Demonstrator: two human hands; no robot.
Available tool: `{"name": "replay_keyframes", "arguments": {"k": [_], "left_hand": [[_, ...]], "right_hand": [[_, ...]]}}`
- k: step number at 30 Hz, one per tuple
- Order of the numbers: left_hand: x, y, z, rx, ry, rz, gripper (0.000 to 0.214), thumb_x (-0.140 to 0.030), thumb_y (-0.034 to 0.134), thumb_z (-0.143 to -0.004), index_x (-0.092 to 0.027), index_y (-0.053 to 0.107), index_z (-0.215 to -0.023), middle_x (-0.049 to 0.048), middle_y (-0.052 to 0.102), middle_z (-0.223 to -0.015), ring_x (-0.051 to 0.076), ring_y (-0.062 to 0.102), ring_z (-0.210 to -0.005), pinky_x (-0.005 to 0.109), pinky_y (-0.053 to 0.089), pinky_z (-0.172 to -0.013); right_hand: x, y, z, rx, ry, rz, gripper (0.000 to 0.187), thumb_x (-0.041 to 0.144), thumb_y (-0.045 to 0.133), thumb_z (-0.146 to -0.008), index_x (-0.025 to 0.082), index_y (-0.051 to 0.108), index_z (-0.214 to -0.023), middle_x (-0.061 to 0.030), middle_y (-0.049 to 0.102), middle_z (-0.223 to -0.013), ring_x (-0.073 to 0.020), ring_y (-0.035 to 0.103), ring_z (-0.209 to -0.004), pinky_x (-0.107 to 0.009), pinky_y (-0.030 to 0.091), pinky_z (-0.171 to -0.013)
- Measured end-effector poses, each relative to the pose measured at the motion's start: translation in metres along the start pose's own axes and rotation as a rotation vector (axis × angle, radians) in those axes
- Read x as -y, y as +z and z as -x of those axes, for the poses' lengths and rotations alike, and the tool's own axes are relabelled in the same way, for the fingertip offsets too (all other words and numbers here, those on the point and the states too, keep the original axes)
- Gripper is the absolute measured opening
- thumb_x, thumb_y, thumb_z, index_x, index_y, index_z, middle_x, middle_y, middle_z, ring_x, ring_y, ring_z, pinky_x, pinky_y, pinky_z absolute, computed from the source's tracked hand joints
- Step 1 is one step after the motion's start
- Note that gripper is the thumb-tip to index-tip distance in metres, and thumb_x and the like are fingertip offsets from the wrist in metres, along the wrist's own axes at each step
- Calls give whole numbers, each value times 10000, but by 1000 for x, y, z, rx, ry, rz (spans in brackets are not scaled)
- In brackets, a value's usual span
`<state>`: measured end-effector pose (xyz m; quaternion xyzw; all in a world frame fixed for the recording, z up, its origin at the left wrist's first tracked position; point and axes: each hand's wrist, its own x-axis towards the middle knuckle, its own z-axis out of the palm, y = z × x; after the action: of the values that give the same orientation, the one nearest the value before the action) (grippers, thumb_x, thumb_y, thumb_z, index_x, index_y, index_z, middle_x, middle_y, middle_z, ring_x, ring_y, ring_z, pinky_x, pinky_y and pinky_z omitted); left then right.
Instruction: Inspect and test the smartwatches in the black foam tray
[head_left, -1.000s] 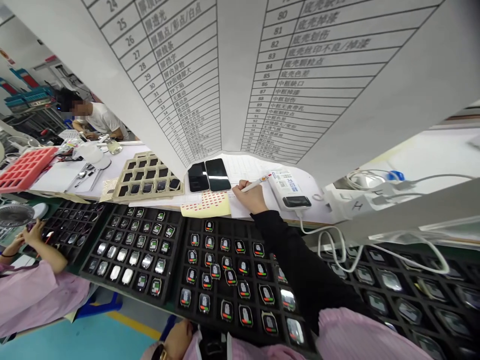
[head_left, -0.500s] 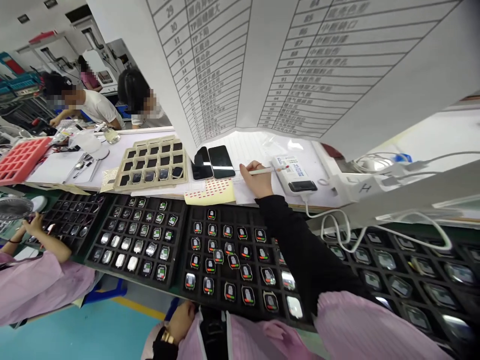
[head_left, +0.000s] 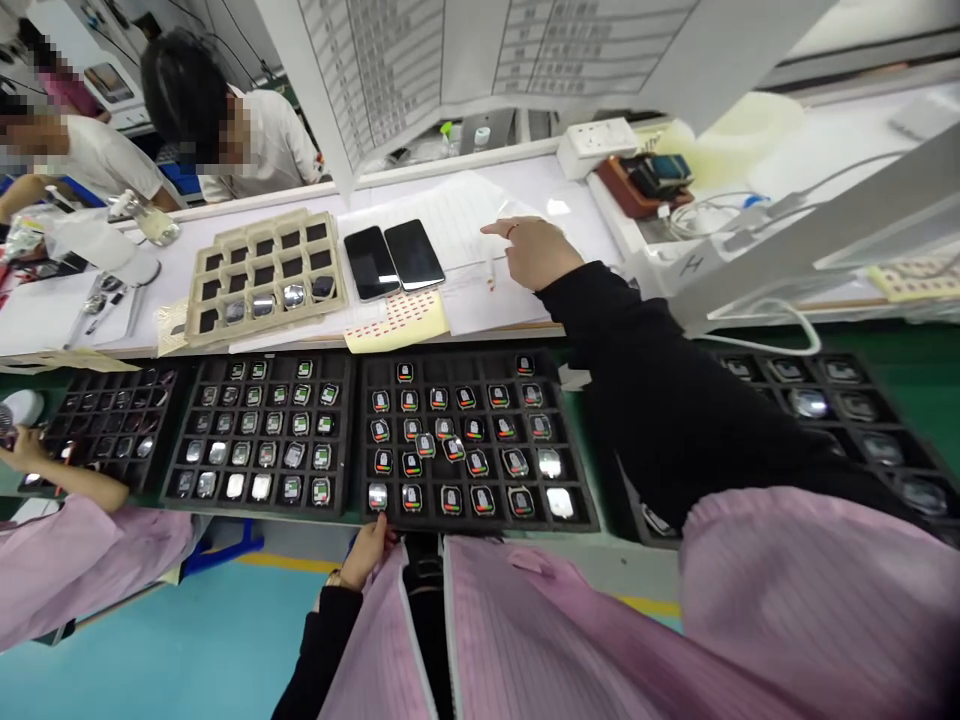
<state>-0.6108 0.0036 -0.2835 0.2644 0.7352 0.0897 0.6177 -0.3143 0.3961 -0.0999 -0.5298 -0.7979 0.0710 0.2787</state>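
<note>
My right hand [head_left: 534, 252], in a black sleeve, hovers over white paper sheets [head_left: 465, 215] on the bench, index finger stretched out to the left. A white pen [head_left: 490, 272] lies just below and left of those fingers, apart from them as far as I can see. My left hand [head_left: 369, 547] reaches up from my lap, fingertips at the front edge of a black tray [head_left: 480, 515] filled with several smartwatches, just under a silver watch [head_left: 377, 496]. Whether it grips the tray edge is unclear.
Two dark phones [head_left: 394, 258] and a yellow sticker sheet [head_left: 397, 320] lie left of the paper, beside a beige tray [head_left: 262, 275]. More black watch trays [head_left: 259, 435] flank mine. A co-worker's arm [head_left: 64, 482] works at the left; people sit across the bench. Charts [head_left: 450, 60] hang overhead.
The view tipped down. My right hand let the pen drop onto the paper and spread its fingers. My left hand rose from my lap to the tray's front edge.
</note>
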Motion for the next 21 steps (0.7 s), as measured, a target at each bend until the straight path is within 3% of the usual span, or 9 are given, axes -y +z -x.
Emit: {"name": "replay_keyframes", "arguments": {"k": [2,4,6,10,13,16,21], "left_hand": [[2,0,-2,19,-25,121,597,-604,332,-924,-92,636,-964,129,660,-923,187,623,-758,298,474,-730],[3,-1,-2,39,-48,233,574,-609,379,-918,-102,647,-952,123,668,-954,167,624,-750,272,478,-715],[2,-2,-2,62,-75,327,525,-564,412,-934,-97,651,-922,133,671,-991,149,626,-734,249,482,-690],[-3,-4,-2,89,-110,439,448,-488,497,-932,-77,657,-856,162,676,-992,140,631,-705,235,497,-666],[-5,-3,-3,79,-109,450,419,-469,540,-918,-77,663,-836,157,683,-961,140,632,-698,233,501,-666],[-6,0,-6,41,-85,407,446,-470,478,-946,-82,658,-819,143,680,-935,131,627,-686,224,487,-647],[-18,-6,-7,24,14,227,473,-518,474,-922,-95,658,-816,85,645,-757,143,600,-625,257,471,-632]], "right_hand": [[16,-14,34,12,-45,-28,445,3,303,-869,12,605,-1196,-104,613,-1163,-194,518,-1177,-333,359,-1017],[42,-20,86,-152,-70,-136,371,23,383,-865,78,656,-1110,-84,657,-1081,-191,579,-1079,-313,416,-970],[67,-14,152,-182,-38,-310,278,72,433,-878,138,676,-995,-61,685,-990,-179,632,-956,-296,473,-899],[91,32,296,66,329,-461,222,130,443,-837,175,660,-837,-29,686,-810,-177,649,-743,-285,519,-716],[97,74,383,402,685,-444,252,101,424,-774,181,658,-730,-29,680,-757,-184,646,-688,-288,517,-690],[105,103,427,479,828,-392,222,70,451,-723,168,648,-694,-62,668,-807,-213,652,-777,-319,517,-767],[111,127,428,408,885,-362,248,14,467,-692,126,653,-812,-111,632,-932,-217,635,-840,-347,504,-856]]}}
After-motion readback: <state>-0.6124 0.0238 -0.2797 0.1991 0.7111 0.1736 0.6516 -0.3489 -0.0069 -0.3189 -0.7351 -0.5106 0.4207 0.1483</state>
